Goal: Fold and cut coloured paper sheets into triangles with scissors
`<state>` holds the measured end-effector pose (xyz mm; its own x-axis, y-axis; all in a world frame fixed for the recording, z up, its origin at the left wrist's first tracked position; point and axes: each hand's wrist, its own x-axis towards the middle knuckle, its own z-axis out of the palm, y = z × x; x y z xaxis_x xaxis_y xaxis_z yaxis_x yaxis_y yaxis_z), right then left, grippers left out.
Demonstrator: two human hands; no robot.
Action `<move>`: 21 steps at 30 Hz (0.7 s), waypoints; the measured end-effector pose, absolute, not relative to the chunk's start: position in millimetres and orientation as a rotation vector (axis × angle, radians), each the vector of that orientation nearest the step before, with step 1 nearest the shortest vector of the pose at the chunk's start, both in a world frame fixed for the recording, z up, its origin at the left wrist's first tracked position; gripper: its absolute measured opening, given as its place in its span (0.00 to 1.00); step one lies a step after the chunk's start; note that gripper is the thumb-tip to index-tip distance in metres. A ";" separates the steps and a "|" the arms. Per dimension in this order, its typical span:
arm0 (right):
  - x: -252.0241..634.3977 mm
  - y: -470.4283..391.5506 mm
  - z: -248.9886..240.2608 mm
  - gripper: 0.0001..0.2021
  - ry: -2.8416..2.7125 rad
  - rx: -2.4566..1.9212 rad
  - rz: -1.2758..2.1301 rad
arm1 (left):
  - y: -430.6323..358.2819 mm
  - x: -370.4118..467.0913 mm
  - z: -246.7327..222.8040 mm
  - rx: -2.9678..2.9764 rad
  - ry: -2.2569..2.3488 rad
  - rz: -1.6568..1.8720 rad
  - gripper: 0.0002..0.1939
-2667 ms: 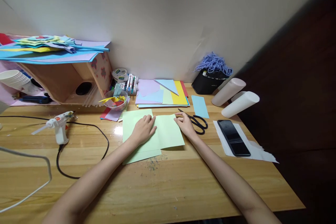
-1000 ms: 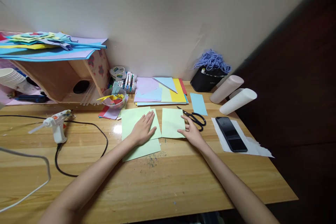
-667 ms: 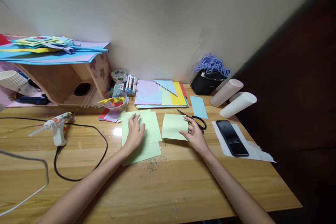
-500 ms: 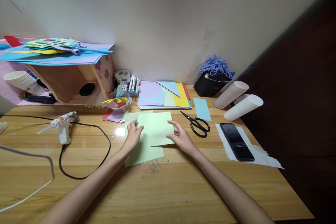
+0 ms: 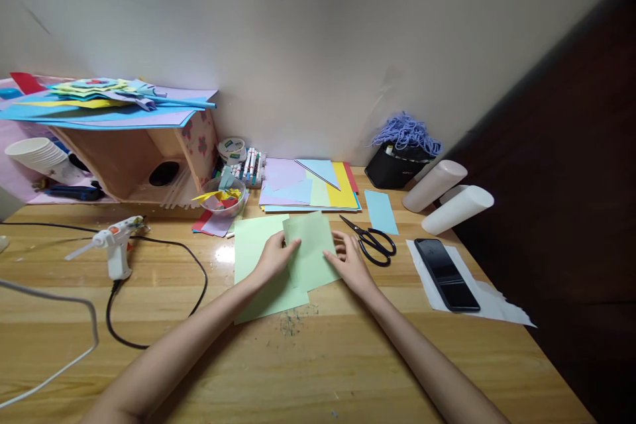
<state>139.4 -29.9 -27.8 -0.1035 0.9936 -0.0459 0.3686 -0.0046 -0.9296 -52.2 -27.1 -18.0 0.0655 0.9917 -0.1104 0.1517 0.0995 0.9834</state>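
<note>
A smaller light green sheet (image 5: pixel 313 253) is held up between my two hands, over the right part of a larger green sheet (image 5: pixel 253 252) lying on the wooden table. My left hand (image 5: pixel 276 254) grips its left edge, thumb on the front face and the other fingers behind it, partly hidden. At the right edge, my right hand (image 5: pixel 350 264) pinches the same sheet between thumb and fingers. Black-handled scissors (image 5: pixel 373 242) lie just right of my right hand.
A glue gun (image 5: pixel 118 248) with its looping cable is on the left. Behind are a bowl of paper scraps (image 5: pixel 224 202) and stacked coloured paper (image 5: pixel 298 185). A phone (image 5: pixel 446 275), white rolls (image 5: pixel 457 209) and a blue paper piece (image 5: pixel 381 212) are on the right.
My left hand has moved right and taken hold of the smaller sheet's left edge. That sheet is now more upright and tilted, and the larger one shows more of its left side.
</note>
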 end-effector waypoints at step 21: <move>163.5 0.7 -33.7 0.20 -1.878 -1.538 0.219 | 18.5 -131.2 1.5 2.302 1.706 0.412 0.09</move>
<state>163.5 0.7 -33.7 -0.0602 0.9151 0.3987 0.7987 0.2837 -0.5307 -131.2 18.5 1.5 0.2758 0.9580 0.0789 0.8883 -0.2854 0.3599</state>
